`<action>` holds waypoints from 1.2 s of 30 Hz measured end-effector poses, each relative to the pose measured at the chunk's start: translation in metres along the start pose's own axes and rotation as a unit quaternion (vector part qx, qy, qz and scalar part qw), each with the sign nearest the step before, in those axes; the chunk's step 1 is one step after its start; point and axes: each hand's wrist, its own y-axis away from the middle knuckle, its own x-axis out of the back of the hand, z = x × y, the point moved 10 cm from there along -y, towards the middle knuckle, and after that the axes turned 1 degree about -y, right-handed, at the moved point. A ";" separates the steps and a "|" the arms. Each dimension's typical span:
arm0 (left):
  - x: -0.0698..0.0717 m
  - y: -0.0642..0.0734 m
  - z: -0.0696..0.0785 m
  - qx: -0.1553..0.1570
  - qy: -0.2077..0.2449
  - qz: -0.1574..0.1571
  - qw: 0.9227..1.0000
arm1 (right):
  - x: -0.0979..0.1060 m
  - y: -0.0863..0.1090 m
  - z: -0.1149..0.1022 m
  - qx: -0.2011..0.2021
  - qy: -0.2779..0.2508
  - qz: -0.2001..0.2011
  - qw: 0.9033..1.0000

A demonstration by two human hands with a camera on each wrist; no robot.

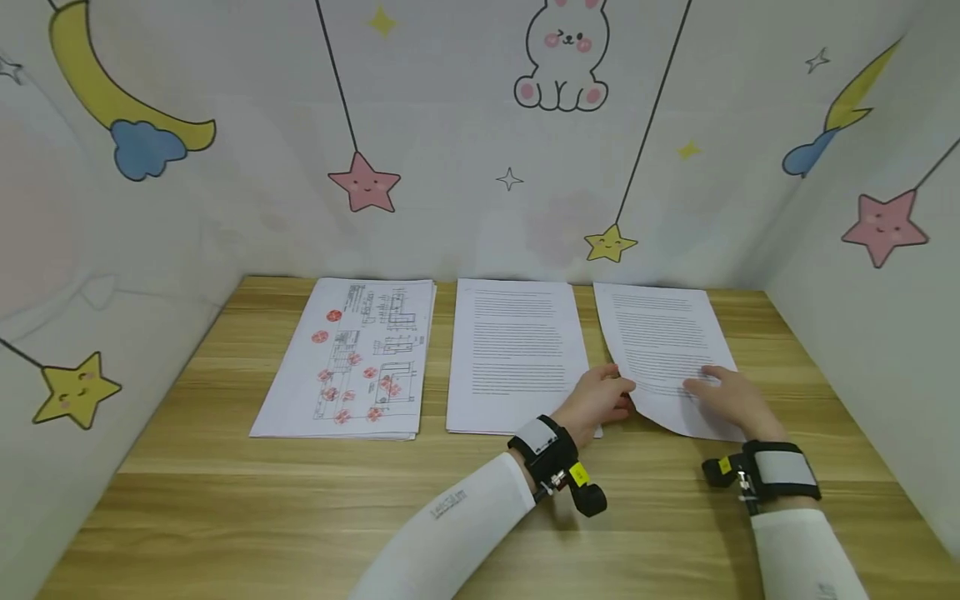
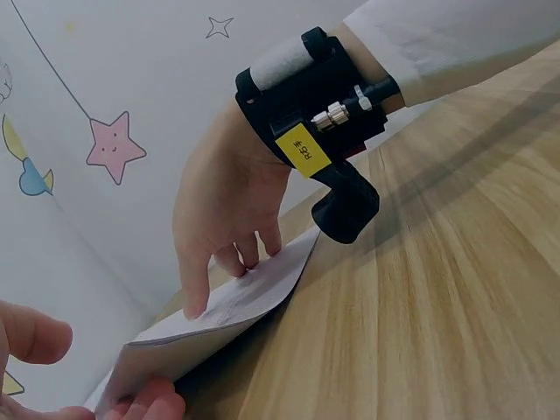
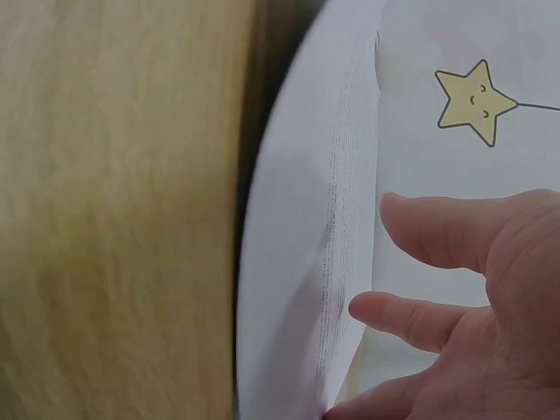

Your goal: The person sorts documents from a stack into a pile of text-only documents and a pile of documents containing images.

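On the right lies printed paper (image 1: 660,333), its near left corner bent up off the table. My left hand (image 1: 592,402) holds that corner, with fingers (image 2: 153,404) curled beneath it and the thumb above; whether the thumb presses the paper I cannot tell. My right hand (image 1: 735,402) rests on the right part of the same paper, fingers spread and fairly straight, fingertips touching the printed face. Between this paper and the left pile lies a middle stack of printed paper (image 1: 517,350), partly behind my left hand and wrist.
A stack of drawing sheets with red stamps (image 1: 345,367) lies at the left. The wooden table (image 1: 300,500) meets a white wall (image 1: 465,225) with cartoon stars behind the papers, and side walls stand left and right. Each wrist wears a black strap with a small camera.
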 end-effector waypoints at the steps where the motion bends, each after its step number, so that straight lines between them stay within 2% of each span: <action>1: -0.001 -0.002 -0.001 -0.001 0.004 -0.007 1.000 | -0.001 0.000 -0.001 0.001 -0.002 0.001 1.000; 8: -0.003 -0.010 -0.012 0.003 0.017 -0.028 0.999 | -0.010 0.001 -0.011 0.011 -0.017 0.000 1.000; 12: -0.006 -0.011 -0.012 -0.003 0.017 -0.057 0.998 | -0.013 0.003 -0.016 0.016 -0.017 0.003 1.000; 15: -0.006 -0.013 -0.011 -0.011 0.024 -0.062 0.998 | -0.012 0.004 -0.017 0.019 -0.020 0.005 1.000; 17: -0.003 -0.014 -0.011 -0.018 0.020 -0.052 0.998 | -0.010 0.005 -0.018 0.021 -0.032 0.008 0.999; 22: 0.011 -0.014 -0.010 -0.020 -0.031 0.003 0.999 | -0.002 0.009 -0.016 0.017 -0.081 0.023 0.996; 25: 0.013 -0.012 -0.009 -0.013 -0.015 -0.008 1.000 | 0.003 0.011 -0.015 0.012 -0.103 0.038 0.994; 28: 0.017 -0.009 -0.005 -0.010 0.013 -0.035 0.999 | 0.007 0.013 -0.014 0.008 -0.135 0.055 0.989; 30: 0.022 -0.007 -0.001 -0.013 0.009 -0.042 0.999 | 0.010 0.015 -0.014 0.006 -0.162 0.068 0.984; 36: 0.054 0.005 0.012 -0.031 -0.059 -0.018 0.998 | 0.012 0.017 -0.020 0.008 -0.254 0.085 0.963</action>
